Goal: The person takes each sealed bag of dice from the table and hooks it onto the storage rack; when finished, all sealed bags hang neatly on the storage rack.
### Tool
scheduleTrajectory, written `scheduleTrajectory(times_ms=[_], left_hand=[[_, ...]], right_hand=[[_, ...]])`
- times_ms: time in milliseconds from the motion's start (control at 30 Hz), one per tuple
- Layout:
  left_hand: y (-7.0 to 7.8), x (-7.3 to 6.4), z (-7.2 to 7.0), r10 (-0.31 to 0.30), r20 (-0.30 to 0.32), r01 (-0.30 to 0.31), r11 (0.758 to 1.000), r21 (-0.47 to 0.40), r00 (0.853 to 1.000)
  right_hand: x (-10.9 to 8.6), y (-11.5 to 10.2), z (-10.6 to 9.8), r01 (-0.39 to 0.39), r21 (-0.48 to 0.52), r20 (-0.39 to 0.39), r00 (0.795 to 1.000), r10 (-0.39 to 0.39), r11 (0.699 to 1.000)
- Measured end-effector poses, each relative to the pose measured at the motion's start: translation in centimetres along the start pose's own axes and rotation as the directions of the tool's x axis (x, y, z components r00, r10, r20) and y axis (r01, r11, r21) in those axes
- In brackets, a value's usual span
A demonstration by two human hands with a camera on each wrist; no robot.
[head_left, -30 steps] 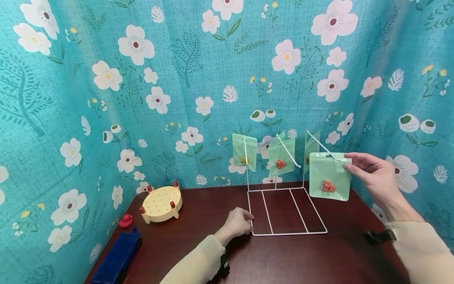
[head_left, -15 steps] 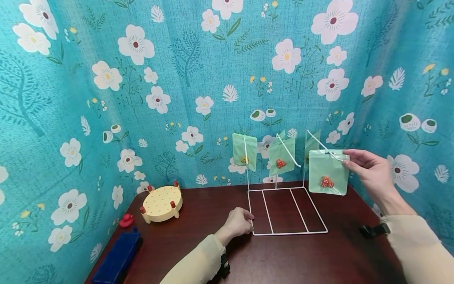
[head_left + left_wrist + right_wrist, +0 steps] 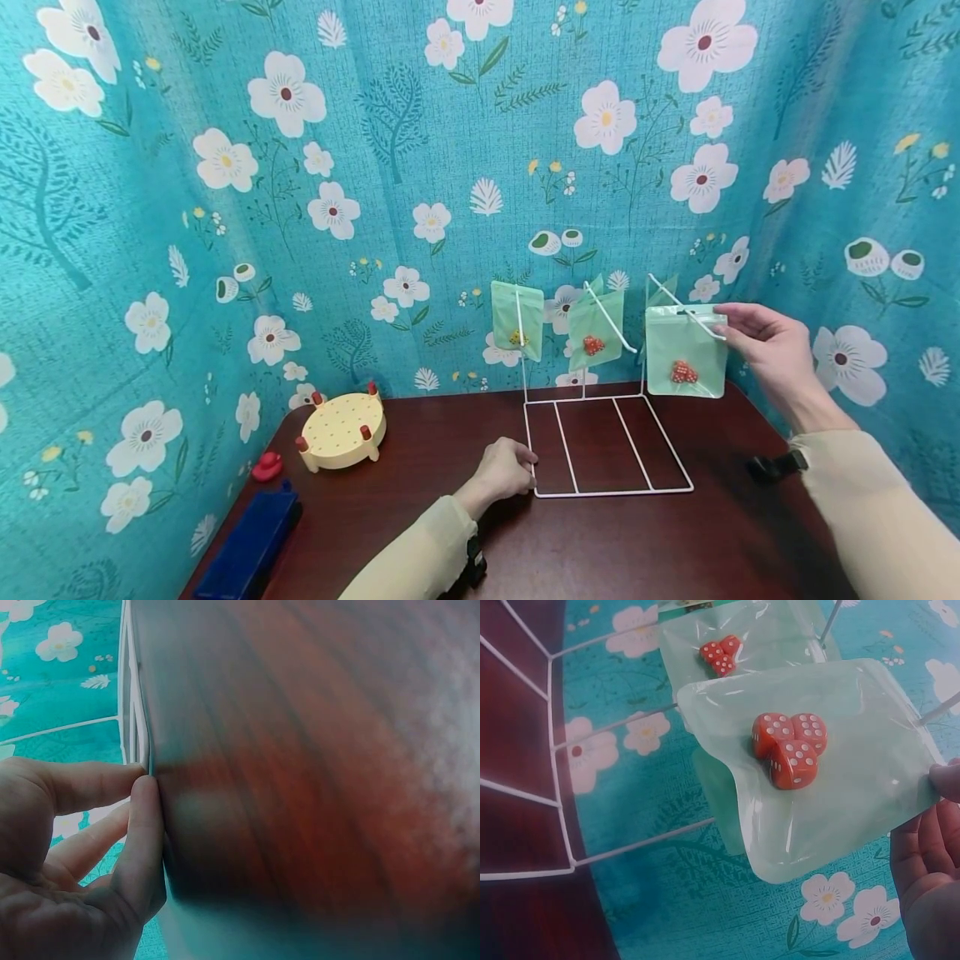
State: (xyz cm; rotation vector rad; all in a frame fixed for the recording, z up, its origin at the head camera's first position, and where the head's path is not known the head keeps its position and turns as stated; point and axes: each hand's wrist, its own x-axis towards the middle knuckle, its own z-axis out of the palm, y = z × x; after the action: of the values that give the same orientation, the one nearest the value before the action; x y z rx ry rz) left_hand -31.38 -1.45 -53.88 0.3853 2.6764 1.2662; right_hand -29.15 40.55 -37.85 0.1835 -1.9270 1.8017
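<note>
My right hand (image 3: 772,350) pinches the top right corner of a pale green zip bag (image 3: 667,333) with red dice (image 3: 683,372) inside. The bag's hang hole is threaded on the right hook of a white wire rack (image 3: 600,494), partway along it. In the right wrist view three dice (image 3: 791,746) show through the plastic. Another green bag (image 3: 663,292) hangs behind it on that hook. My left hand (image 3: 504,468) pinches the rack's left base wire (image 3: 137,697) between thumb and finger. Green bags also hang on the left hook (image 3: 506,308) and middle hook (image 3: 611,308).
At the left of the dark wooden table (image 3: 420,500) lies a round cream toy (image 3: 341,429) with red pegs. A small red duck (image 3: 267,467) and a long blue object (image 3: 247,542) are near the left edge. A flowered curtain (image 3: 420,275) stands close behind the rack.
My right hand has moved back, left and slightly up, sliding the bag of dice further along the right hook. The left hand has stayed at the rack's base.
</note>
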Motion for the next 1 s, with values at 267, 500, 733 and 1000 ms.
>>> scheduleTrajectory(times_ms=[267,500,733,1000], left_hand=[[0.2,-0.2,-0.3,-0.004,0.003,0.004,1.000,-0.005,1.000],[0.2,-0.2,-0.2,-0.004,0.012,0.004,1.000,-0.012,1.000],[0.3,-0.1,-0.2,0.003,0.016,-0.003,1.000,-0.008,1.000],[0.3,-0.3,-0.2,0.002,0.016,-0.001,0.999,-0.033,1.000]], right_hand=[[1.7,0.5,0.7,-0.018,-0.039,0.001,1.000,0.018,0.999],[2.7,1.0,1.4,-0.019,-0.005,-0.021,1.000,0.019,1.000],[3.8,1.6,2.0,0.008,0.028,-0.060,0.998,-0.006,1.000],[4.5,1.5,2.5,-0.021,-0.101,-0.076,0.997,0.014,0.995]])
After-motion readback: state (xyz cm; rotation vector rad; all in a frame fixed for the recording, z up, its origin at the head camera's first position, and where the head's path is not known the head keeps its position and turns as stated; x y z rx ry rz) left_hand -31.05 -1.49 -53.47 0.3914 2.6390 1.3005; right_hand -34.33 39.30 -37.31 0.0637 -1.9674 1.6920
